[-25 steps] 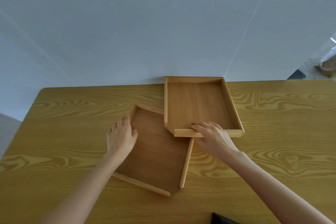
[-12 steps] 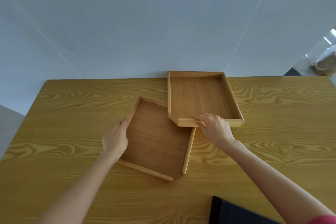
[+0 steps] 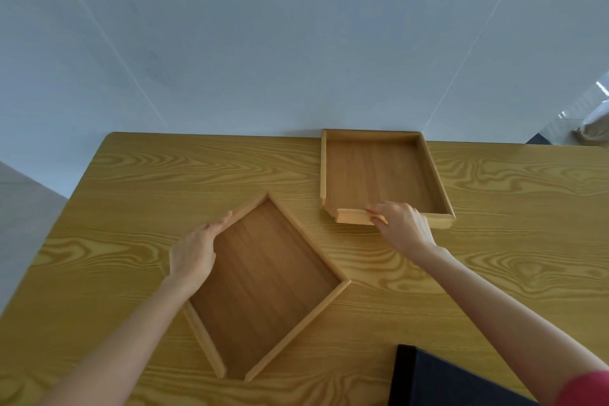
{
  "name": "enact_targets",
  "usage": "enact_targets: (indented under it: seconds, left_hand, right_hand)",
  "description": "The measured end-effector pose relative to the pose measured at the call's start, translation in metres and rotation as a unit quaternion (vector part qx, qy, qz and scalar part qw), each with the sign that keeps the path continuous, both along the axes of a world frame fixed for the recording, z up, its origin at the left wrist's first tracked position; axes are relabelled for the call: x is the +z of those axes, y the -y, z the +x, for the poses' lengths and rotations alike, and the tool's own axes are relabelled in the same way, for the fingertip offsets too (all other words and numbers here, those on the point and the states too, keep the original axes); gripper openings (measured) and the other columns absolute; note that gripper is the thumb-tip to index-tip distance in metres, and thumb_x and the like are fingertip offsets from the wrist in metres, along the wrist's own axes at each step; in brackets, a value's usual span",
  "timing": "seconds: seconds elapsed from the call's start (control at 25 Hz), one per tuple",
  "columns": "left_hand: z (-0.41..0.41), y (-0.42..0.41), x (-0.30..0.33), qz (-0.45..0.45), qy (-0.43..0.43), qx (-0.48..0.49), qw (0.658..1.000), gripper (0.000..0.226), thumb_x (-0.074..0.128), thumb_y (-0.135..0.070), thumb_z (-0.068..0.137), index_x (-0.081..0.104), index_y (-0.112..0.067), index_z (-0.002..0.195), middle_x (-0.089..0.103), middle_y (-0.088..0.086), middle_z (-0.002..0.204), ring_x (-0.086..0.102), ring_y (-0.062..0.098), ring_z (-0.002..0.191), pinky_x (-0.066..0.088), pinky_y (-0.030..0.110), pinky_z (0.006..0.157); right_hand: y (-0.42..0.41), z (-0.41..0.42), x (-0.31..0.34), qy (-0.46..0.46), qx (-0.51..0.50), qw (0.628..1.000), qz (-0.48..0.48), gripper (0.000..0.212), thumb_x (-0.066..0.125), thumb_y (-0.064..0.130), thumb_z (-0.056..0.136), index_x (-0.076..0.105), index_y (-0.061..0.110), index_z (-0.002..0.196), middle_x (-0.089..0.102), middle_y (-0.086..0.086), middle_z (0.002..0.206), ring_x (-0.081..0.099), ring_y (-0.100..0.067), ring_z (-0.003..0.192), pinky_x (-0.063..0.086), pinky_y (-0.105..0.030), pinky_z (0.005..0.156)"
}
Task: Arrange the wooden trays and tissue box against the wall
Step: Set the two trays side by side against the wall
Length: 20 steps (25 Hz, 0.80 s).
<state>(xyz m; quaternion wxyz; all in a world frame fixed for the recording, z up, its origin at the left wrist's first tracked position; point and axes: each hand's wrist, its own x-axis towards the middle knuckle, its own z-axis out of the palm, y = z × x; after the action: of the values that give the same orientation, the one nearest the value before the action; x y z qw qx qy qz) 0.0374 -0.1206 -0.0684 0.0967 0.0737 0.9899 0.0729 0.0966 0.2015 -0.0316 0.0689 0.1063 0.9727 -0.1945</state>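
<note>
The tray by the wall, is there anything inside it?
Empty. The tray by the wall shows only its bare wooden floor.

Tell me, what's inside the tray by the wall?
Nothing shows inside the far wooden tray: just its bare wood floor. The right hand grips its near rim, with fingertips curled over the edge, so a small strip of floor there is hidden.

Two trays on the counter (image 3: 131, 175): the far tray (image 3: 379, 171) sits square with its back edge against the wall (image 3: 296, 43), right of centre. The near tray (image 3: 263, 283) lies turned at an angle, in front and to the left of it, the two apart. A box (image 3: 438, 379) sits at the counter's near edge, right of the near tray.
</note>
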Motion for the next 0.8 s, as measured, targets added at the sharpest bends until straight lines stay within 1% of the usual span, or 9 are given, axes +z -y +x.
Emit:
enact_targets:
  seconds: [0.16,0.32,0.4,0.52,0.6,0.64,0.72,0.8]
  left_hand:
    - [-0.001,-0.003,0.0,0.002,-0.003,0.014,1.0,0.073,0.045,0.006,0.086,0.024,-0.039,0.139,0.061,0.001,0.115,0.062,0.022,0.093,0.046,0.027,0.059]
    - [-0.001,-0.005,-0.001,0.014,0.002,0.03,0.999,0.067,0.044,0.001,0.09,0.025,-0.039,0.139,0.06,0.002,0.121,0.062,0.022,0.098,0.048,0.028,0.065]
    - [-0.003,-0.005,-0.001,0.018,0.009,0.033,0.999,0.064,0.044,-0.002,0.091,0.025,-0.039,0.139,0.059,0.003,0.123,0.061,0.023,0.1,0.05,0.03,0.068]
    - [-0.003,-0.006,-0.001,0.033,0.012,0.034,0.999,0.062,0.047,-0.005,0.09,0.026,-0.036,0.139,0.058,0.005,0.125,0.061,0.025,0.103,0.054,0.035,0.073]
    - [-0.001,-0.007,-0.001,0.038,0.018,0.035,0.999,0.062,0.047,-0.006,0.09,0.025,-0.036,0.14,0.057,0.006,0.126,0.06,0.026,0.103,0.054,0.037,0.075]
    - [-0.002,-0.007,-0.001,0.04,0.029,0.035,0.998,0.062,0.047,-0.007,0.09,0.024,-0.036,0.14,0.056,0.007,0.127,0.059,0.026,0.105,0.053,0.038,0.077]
    - [-0.004,-0.005,0.0,0.044,0.068,0.035,0.996,0.062,0.047,-0.011,0.091,0.021,-0.037,0.141,0.05,0.009,0.134,0.054,0.028,0.114,0.052,0.041,0.087]
    - [-0.006,-0.005,0.001,0.028,0.113,0.029,0.993,0.063,0.046,-0.016,0.092,0.015,-0.036,0.142,0.039,0.011,0.144,0.044,0.031,0.126,0.045,0.046,0.099]
  right_hand:
    - [0.006,0.002,-0.012,0.009,-0.001,1.0,0.009,0.028,0.046,0.017,0.093,0.059,0.022,0.118,0.066,-0.003,0.112,0.059,-0.027,0.102,0.047,-0.034,0.076]
    - [0.009,0.004,-0.025,0.007,0.008,1.0,0.017,0.029,0.047,0.016,0.093,0.059,0.023,0.118,0.066,0.002,0.115,0.059,-0.024,0.106,0.047,-0.034,0.079]
    - [0.006,0.006,-0.028,-0.004,0.021,0.999,0.025,0.028,0.048,0.017,0.093,0.059,0.024,0.118,0.067,0.003,0.114,0.06,-0.024,0.104,0.047,-0.034,0.079]
    - [0.002,0.004,-0.028,-0.001,0.034,0.999,0.038,0.028,0.049,0.018,0.092,0.059,0.025,0.118,0.069,0.002,0.109,0.061,-0.025,0.101,0.048,-0.033,0.079]
    - [0.003,0.0,-0.029,0.012,0.02,0.999,0.034,0.031,0.048,0.012,0.091,0.059,0.024,0.117,0.068,0.001,0.113,0.06,-0.027,0.103,0.048,-0.035,0.08]
    - [0.006,-0.003,-0.028,0.02,0.013,0.999,0.029,0.033,0.046,0.009,0.091,0.058,0.024,0.118,0.066,0.0,0.116,0.059,-0.028,0.105,0.047,-0.035,0.083]
    - [0.015,-0.004,-0.024,0.026,0.005,1.0,0.006,0.042,0.043,0.001,0.089,0.052,0.022,0.124,0.062,-0.003,0.123,0.055,-0.028,0.112,0.045,-0.036,0.09]
    - [0.028,-0.001,-0.017,-0.003,0.01,0.999,-0.03,0.049,0.043,-0.005,0.087,0.047,0.02,0.129,0.056,-0.005,0.131,0.05,-0.027,0.121,0.044,-0.038,0.095]
